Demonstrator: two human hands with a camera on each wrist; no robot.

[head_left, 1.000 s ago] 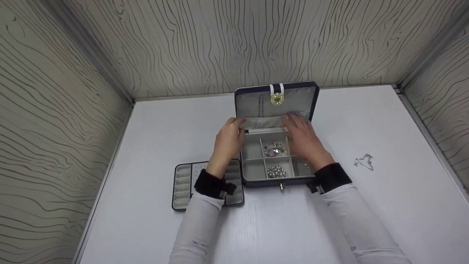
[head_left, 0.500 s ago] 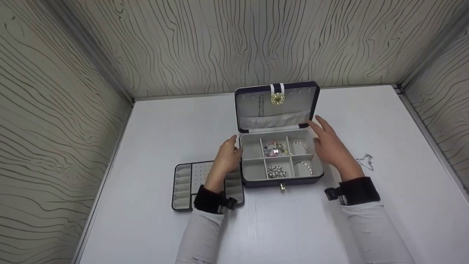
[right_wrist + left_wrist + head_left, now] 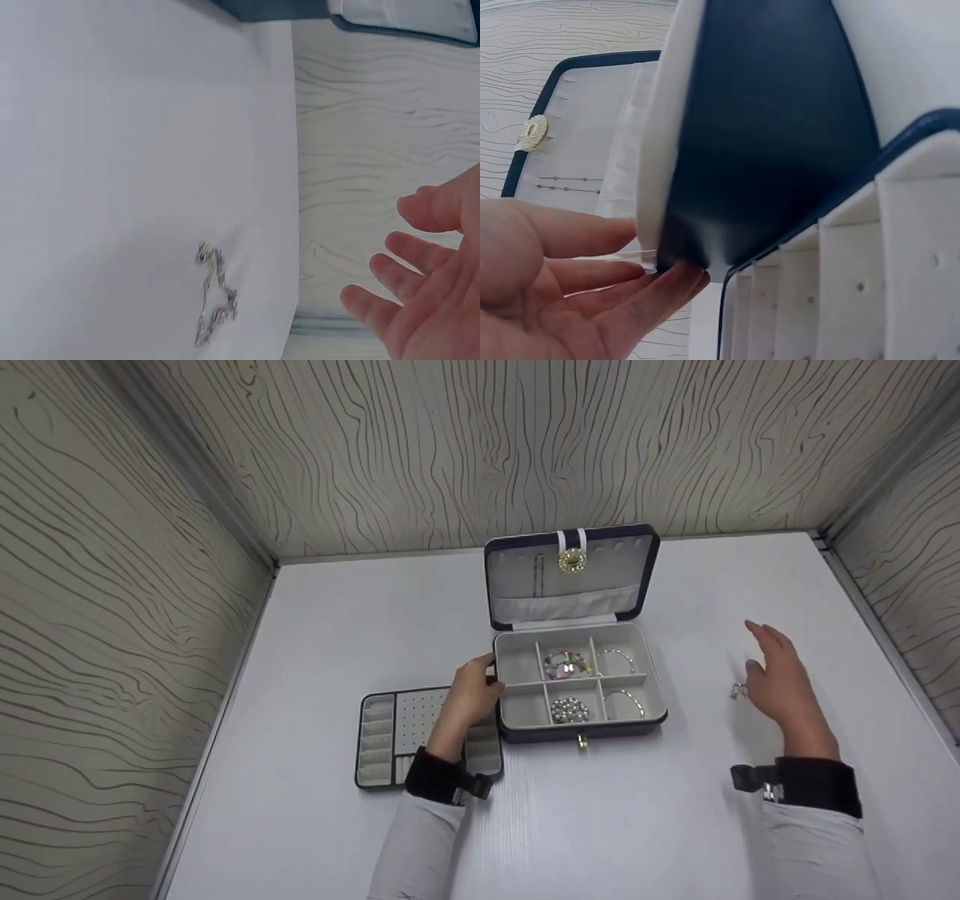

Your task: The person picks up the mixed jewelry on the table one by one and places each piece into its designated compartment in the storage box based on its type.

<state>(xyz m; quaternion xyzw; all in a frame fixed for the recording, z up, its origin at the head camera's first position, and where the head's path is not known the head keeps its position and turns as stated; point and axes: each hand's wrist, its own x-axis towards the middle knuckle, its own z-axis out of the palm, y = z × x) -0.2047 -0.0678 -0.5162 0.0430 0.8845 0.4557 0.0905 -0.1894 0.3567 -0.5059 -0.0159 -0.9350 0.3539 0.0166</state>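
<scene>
A dark blue jewelry box [image 3: 581, 730] stands with its lid raised. My left hand [image 3: 472, 690] holds its left wall, thumb at the rim and fingers against the outer side [image 3: 769, 97]. In the compartments lie a colourful bead bracelet [image 3: 568, 665], a pearl bracelet [image 3: 570, 710] and two thin bangles [image 3: 625, 703]. A thin chain [image 3: 538, 576] hangs inside the lid. To the right, my right hand [image 3: 787, 697] hovers with fingers spread loosely, holding nothing. A silver chain [image 3: 214, 296] lies on the table beneath it, partly hidden in the head view.
A grey-lined jewelry tray [image 3: 376, 739] with ring slots and a perforated panel lies left of the box, partly behind my left forearm. The white table [image 3: 585, 825] meets patterned wall panels [image 3: 420, 450] at the back and sides.
My right hand has left the box's lid area and moved right, over the silver chain. My left hand has come down from the back left corner to the box's left wall.
</scene>
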